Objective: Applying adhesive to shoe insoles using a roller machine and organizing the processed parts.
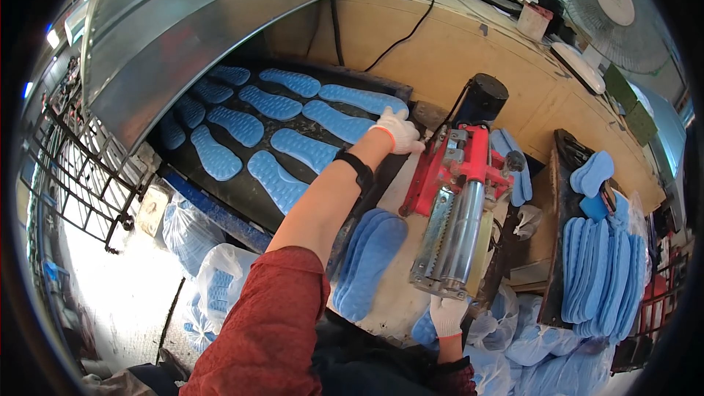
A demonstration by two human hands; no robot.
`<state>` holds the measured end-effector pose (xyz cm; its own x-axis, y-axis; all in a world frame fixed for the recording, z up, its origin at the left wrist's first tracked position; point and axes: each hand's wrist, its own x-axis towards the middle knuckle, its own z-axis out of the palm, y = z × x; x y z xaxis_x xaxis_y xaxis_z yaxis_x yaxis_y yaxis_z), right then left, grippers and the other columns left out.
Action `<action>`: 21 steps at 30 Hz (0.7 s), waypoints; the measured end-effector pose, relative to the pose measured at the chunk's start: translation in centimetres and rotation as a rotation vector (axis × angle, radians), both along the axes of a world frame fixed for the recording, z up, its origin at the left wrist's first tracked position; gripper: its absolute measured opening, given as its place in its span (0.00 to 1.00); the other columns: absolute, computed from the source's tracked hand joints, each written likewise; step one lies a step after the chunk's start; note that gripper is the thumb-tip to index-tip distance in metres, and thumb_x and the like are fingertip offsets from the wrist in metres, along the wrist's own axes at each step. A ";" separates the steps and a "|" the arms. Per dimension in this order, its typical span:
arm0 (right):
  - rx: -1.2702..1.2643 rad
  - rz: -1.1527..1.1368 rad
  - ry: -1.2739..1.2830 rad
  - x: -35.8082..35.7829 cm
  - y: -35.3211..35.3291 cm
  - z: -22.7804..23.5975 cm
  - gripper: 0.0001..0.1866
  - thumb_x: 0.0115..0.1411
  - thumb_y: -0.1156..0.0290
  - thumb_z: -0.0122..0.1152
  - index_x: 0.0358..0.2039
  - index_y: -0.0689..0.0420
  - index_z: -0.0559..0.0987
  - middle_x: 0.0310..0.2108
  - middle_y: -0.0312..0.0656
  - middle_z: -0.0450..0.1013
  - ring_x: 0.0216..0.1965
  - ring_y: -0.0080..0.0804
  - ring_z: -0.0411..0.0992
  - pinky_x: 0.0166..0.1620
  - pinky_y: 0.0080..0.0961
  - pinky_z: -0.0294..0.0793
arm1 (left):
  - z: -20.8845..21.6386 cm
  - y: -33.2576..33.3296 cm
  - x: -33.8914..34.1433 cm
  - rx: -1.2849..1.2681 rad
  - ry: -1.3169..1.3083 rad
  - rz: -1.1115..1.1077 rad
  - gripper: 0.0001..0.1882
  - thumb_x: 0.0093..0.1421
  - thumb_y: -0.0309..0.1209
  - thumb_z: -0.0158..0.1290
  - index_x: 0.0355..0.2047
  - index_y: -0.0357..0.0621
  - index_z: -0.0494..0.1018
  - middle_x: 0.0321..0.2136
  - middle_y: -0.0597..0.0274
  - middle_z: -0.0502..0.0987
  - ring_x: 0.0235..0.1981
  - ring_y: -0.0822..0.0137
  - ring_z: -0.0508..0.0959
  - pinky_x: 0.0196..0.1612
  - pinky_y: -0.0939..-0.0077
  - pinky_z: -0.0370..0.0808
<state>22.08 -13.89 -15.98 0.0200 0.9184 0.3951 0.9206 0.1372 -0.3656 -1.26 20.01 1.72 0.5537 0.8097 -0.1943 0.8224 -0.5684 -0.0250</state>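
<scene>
My left hand (pixel 398 132), in a white knit glove, reaches across the dark conveyor belt (pixel 246 143). Its fingers are bent over the right end of a blue textured insole (pixel 356 97) at the far side. A second insole (pixel 337 121) lies just beneath it, close to my wrist. My gloved right hand (pixel 447 315) is low at the near end of a red roller machine (pixel 469 169) with a shiny metal roller (pixel 462 238); the machine's end hides its fingertips. Between my arms, a small stack of blue insoles (pixel 372 264) lies on the pale tabletop (pixel 392 301).
A sheet-metal hood (pixel 220 22) overhangs the belt's far left. Several insoles stand in a rack (pixel 601 271) at right, above clear plastic bags (pixel 539 345). More bags (pixel 224 282) sit left below the belt. A fan (pixel 612 11) and black cables (pixel 411 29) occupy the back.
</scene>
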 end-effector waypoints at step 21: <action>0.062 0.073 -0.006 -0.3 0.3 1.8 0.08 0.52 0.70 0.58 0.30 0.58 0.83 0.30 0.51 0.77 0.32 0.53 0.74 0.37 0.44 0.74 | -3.3 -24.0 -13.3 0.495 -0.341 0.510 0.55 0.42 0.48 0.70 0.66 0.44 0.55 0.62 0.47 0.58 0.65 0.40 0.55 0.62 0.43 0.57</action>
<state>21.78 -13.55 -14.14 -0.0481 0.8911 0.4513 0.9096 0.2258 -0.3488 -14.55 -4.01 -1.53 0.0551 0.9278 0.3690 0.9865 -0.1077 0.1235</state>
